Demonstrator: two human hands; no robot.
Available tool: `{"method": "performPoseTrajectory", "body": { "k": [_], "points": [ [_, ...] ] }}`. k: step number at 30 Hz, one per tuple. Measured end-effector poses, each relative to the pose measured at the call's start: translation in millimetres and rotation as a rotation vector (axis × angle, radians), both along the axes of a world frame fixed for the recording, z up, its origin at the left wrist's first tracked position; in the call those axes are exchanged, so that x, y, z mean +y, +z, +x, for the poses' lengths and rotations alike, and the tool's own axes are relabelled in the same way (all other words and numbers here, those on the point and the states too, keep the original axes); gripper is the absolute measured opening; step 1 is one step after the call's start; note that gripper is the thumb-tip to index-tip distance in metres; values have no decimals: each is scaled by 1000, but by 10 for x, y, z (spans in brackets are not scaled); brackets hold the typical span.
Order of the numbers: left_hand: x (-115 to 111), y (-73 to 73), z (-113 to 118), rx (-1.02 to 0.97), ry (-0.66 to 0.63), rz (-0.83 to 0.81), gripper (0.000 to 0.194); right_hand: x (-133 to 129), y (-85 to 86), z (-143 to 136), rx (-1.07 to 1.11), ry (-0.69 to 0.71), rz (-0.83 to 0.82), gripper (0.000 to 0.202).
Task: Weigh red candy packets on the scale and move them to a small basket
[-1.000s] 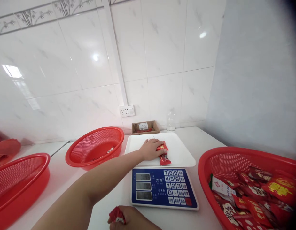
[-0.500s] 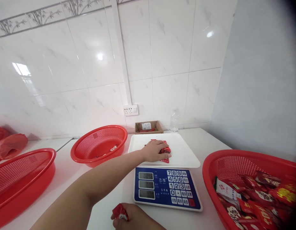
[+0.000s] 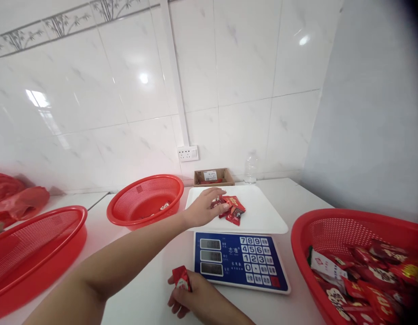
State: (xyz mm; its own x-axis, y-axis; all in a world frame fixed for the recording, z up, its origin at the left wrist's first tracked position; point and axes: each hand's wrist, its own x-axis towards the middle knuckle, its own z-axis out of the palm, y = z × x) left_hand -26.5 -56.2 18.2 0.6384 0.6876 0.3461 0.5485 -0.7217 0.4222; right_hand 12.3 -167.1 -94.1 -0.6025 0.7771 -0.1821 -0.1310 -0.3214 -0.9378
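Over the white weighing tray [image 3: 263,212], my left hand [image 3: 206,208] is open with its fingers spread. Just right of those fingers lie several small red snack packets [image 3: 234,209] in a loose pile, partly covered by the hand. My right hand [image 3: 195,293] is lower down, in front of the blue scale [image 3: 241,262]. Between its thumb and fingers it grips a small red snack packet [image 3: 182,278] with a pale patch on it.
A red basket [image 3: 331,216] of snack packets stands at the right. Two more red baskets [image 3: 116,221] are on the left, one with a few packets. Behind the tray are a small cardboard box [image 3: 214,183] and a clear bottle [image 3: 251,168]. Red plastic bags [image 3: 29,203] lie far left.
My left hand has lifted off the packets and shifted left, uncovering more of them. My right hand has risen slightly with its packet and shows more of it. The view has tilted a little.
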Motion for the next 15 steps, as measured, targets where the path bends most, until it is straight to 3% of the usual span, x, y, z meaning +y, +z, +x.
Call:
{"method": "performPoseTrajectory", "body": {
  "k": [3,6,9,12,15],
  "points": [
    [-438,138,-354,32,-62,-215,29,-56,117,42,92,-16,-17,38],
    [-850,136,-715,234,-43,-329,19,-107,158,52,113,8,28,37],
    [-1117,-1,-974,317,103,-359,8,-155,133,17,85,89,61,29],
    [-1242,-179,-1096,221,263,-485,9,-189,90,-22,40,187,52,22],
    [-1285,-312,-1113,92,311,-664,11,-187,83,-15,23,203,70,20]
  ]
}}
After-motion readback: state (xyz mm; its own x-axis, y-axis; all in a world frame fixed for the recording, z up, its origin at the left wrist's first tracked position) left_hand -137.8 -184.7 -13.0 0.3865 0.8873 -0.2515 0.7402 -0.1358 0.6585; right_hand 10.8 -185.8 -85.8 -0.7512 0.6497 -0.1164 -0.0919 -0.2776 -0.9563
